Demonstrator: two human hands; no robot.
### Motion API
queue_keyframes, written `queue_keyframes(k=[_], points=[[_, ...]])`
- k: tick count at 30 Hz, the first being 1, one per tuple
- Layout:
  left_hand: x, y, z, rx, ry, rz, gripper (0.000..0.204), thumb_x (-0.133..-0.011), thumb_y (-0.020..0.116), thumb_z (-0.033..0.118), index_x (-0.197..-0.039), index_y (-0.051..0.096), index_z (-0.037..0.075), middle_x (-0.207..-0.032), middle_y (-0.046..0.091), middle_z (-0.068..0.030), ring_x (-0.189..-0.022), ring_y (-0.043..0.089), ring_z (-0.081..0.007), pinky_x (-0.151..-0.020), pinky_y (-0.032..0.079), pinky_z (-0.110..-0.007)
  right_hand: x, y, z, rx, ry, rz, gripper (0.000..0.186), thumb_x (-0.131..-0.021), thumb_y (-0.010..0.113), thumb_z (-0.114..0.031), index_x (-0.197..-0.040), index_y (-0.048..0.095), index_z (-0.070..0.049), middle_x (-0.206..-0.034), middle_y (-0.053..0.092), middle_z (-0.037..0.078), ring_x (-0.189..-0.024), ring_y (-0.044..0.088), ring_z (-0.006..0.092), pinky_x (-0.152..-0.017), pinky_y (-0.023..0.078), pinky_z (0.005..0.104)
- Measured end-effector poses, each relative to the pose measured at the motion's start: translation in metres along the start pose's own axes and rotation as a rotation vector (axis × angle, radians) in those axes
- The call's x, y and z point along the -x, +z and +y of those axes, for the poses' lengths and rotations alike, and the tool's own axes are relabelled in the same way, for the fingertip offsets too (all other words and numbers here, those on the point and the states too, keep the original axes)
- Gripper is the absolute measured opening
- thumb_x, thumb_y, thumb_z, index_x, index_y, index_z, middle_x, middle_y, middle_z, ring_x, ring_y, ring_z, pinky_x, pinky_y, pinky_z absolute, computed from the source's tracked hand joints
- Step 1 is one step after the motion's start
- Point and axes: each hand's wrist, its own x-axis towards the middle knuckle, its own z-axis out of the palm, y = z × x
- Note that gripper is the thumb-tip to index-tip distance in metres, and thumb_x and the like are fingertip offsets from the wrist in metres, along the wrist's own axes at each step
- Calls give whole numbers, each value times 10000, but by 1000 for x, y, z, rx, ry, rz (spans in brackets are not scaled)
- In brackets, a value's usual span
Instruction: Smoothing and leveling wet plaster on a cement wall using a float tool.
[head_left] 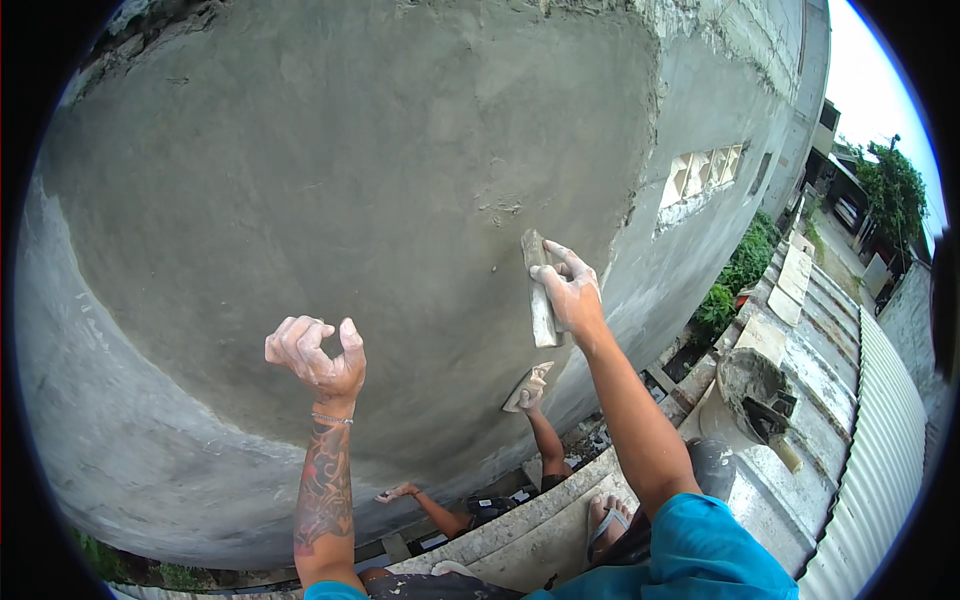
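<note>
My right hand (572,296), dusted with pale cement, is closed round a long narrow plastering float (543,325). The float lies up against the wet grey plaster wall (350,190), near a small rough patch (500,208). My left hand (318,352) hangs in front of the wall at the left, holding nothing. Its fingers curl loosely, with the thumb standing apart. Below my right arm, another person's hand (530,400) grips a plastering trowel (522,388) close to the wall. That person's other hand (398,491) reaches toward the wall lower down.
A bucket of mortar (735,400), with a tool in it, stands right of my right arm on a metal roof (820,360). My sandalled foot (606,525) rests on a narrow ledge (535,540). Openwork vent blocks (700,175) pierce the wall at the right.
</note>
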Motion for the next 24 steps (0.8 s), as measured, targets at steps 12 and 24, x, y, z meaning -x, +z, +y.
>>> queue_keyframes(k=[12,24], points=[[21,15,-3,43,65,-132,142,-834,671,61,-964,615,71,-1007,572,-39,-1002,517,-218,-882,375,-364,-22,-331,46,1295,316,-427,550,-674,652,-505,-1057,708,-115,-1059,669,178,-967,642,315,-843,498,392],[41,18,26,67,280,-458,202,-823,636,61,-1025,623,60,-1053,543,-75,-1031,482,-249,-895,391,-400,-17,-392,192,1361,818,-713,570,-644,676,-473,-982,709,-15,-1031,680,176,-939,641,313,-827,491,395]])
